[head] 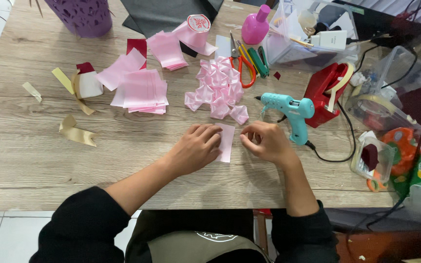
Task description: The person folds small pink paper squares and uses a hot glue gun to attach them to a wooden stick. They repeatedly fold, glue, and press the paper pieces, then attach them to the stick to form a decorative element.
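Head view: I saw my left hand (195, 147) pressed flat, fingers curled, on the pink ribbon square (226, 141); my right hand (267, 142) pinched shut beside it, on the bench (35, 160).

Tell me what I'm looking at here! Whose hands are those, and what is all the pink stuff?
A camera worn on a person's head took this one picture, looking down at their own hands on a wooden table. The left hand presses on a flat pink ribbon piece. The right hand pinches near its edge; whether it holds anything is hidden. Behind lie folded pink petals, stacked pink squares, orange scissors, a blue glue gun and a red tape dispenser.
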